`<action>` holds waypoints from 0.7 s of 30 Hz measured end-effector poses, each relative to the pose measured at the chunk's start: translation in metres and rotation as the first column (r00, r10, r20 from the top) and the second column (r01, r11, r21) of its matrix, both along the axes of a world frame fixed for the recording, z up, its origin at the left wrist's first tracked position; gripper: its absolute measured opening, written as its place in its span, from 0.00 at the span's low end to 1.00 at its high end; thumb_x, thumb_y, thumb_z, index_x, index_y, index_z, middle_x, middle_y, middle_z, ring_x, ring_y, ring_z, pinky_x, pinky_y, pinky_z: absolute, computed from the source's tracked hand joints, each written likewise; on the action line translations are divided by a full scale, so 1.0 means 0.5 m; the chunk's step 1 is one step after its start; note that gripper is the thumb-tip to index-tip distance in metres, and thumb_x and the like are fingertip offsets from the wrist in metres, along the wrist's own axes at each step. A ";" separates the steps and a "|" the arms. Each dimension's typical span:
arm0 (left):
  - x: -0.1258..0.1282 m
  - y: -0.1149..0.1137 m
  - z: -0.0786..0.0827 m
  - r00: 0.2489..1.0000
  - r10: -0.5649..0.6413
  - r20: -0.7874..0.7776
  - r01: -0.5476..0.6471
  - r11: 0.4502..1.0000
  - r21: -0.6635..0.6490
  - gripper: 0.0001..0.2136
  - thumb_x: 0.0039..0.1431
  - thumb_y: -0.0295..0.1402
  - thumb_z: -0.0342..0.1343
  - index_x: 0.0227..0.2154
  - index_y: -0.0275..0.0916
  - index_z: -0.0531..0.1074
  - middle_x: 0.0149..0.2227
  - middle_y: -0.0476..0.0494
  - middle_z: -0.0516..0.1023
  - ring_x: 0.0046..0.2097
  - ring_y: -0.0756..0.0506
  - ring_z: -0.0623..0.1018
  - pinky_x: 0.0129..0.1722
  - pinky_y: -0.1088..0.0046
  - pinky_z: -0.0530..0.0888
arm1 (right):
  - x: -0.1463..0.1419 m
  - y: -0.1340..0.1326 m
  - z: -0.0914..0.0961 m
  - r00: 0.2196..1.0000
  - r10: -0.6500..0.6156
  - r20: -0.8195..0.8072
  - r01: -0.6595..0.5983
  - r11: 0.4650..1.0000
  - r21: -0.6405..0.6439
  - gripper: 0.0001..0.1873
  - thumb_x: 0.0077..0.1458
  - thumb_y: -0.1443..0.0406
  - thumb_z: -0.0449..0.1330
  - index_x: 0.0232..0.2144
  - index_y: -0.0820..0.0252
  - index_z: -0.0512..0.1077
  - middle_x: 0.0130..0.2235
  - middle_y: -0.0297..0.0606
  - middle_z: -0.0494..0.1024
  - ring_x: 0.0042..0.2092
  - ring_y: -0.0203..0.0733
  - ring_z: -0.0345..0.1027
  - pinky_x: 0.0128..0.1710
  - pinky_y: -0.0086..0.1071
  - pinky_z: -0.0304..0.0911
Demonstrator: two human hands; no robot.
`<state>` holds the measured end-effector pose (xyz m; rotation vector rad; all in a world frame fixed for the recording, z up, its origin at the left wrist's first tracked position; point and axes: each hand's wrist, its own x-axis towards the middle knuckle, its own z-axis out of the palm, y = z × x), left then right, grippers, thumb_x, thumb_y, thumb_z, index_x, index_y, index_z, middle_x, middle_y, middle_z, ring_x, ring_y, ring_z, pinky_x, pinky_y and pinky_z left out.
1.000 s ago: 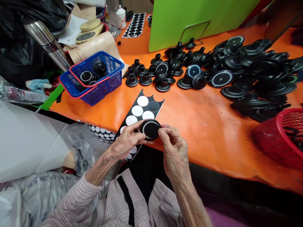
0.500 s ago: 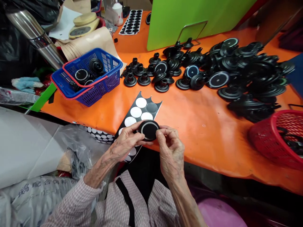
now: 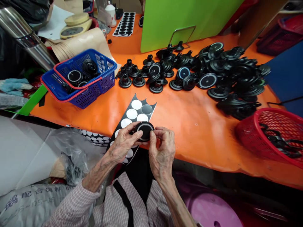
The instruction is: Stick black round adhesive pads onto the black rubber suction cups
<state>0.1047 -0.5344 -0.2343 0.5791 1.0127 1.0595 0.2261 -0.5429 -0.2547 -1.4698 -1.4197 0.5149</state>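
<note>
As the left hand and the right hand pinch its rim between closed fingers, a black rubber suction cup sits above a sheet of white discs; it appears light, slightly soft, best held by the edge.

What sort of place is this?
Probably a small manual assembly workshop. Black rubber suction cups are heaped on an orange-covered bench, more sit in a blue plastic basket, and the left hand and right hand hold one cup over a sheet of round adhesive discs.
</note>
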 end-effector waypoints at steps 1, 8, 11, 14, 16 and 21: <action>0.000 0.000 0.000 1.000 0.003 -0.006 -0.003 1.000 -0.004 0.20 0.51 0.35 0.65 0.47 0.36 0.73 0.49 0.38 0.76 0.43 0.41 0.80 0.43 0.60 0.79 | -0.001 -0.001 -0.003 1.000 -0.013 -0.029 0.013 1.000 -0.015 0.05 0.60 0.62 0.54 0.33 0.57 0.64 0.39 0.39 0.69 0.41 0.40 0.66 0.39 0.36 0.67; -0.007 0.002 -0.002 1.000 -0.002 0.017 0.002 1.000 0.011 0.17 0.53 0.35 0.63 0.46 0.37 0.74 0.47 0.40 0.76 0.43 0.44 0.78 0.39 0.67 0.79 | 0.025 0.027 0.003 0.975 0.040 -0.219 -0.102 0.953 -0.284 0.15 0.59 0.53 0.53 0.31 0.58 0.67 0.32 0.37 0.73 0.34 0.41 0.69 0.36 0.36 0.66; -0.013 0.009 -0.008 0.998 0.019 0.058 -0.020 1.000 0.011 0.17 0.54 0.35 0.63 0.47 0.38 0.74 0.45 0.41 0.76 0.41 0.47 0.77 0.38 0.69 0.79 | 0.026 0.081 0.008 0.987 0.012 -0.159 -0.059 0.953 -0.296 0.19 0.56 0.51 0.52 0.39 0.60 0.68 0.35 0.41 0.75 0.33 0.43 0.70 0.35 0.37 0.66; -0.017 0.015 -0.012 0.990 0.072 0.124 -0.071 0.997 -0.009 0.18 0.54 0.34 0.63 0.48 0.37 0.73 0.42 0.41 0.77 0.37 0.49 0.76 0.36 0.71 0.78 | 0.017 0.143 0.012 0.998 0.025 -0.062 -0.044 0.944 -0.326 0.31 0.51 0.52 0.54 0.52 0.66 0.63 0.37 0.44 0.76 0.32 0.46 0.71 0.33 0.38 0.65; -0.016 0.015 -0.018 0.980 0.065 0.190 -0.065 0.998 -0.002 0.18 0.54 0.33 0.63 0.47 0.36 0.73 0.41 0.40 0.77 0.36 0.50 0.76 0.35 0.71 0.78 | 0.014 0.179 0.012 1.000 0.009 -0.011 -0.012 0.921 -0.390 0.35 0.48 0.51 0.54 0.53 0.68 0.62 0.33 0.42 0.77 0.32 0.48 0.72 0.33 0.38 0.64; -0.005 0.016 -0.045 0.961 0.026 0.276 -0.058 0.992 0.109 0.16 0.53 0.34 0.63 0.45 0.36 0.74 0.38 0.40 0.77 0.35 0.48 0.78 0.32 0.72 0.77 | 0.032 0.240 -0.008 0.989 0.141 -0.046 -0.145 0.855 -0.497 0.19 0.41 0.49 0.56 0.25 0.58 0.68 0.19 0.33 0.70 0.25 0.43 0.66 0.27 0.34 0.58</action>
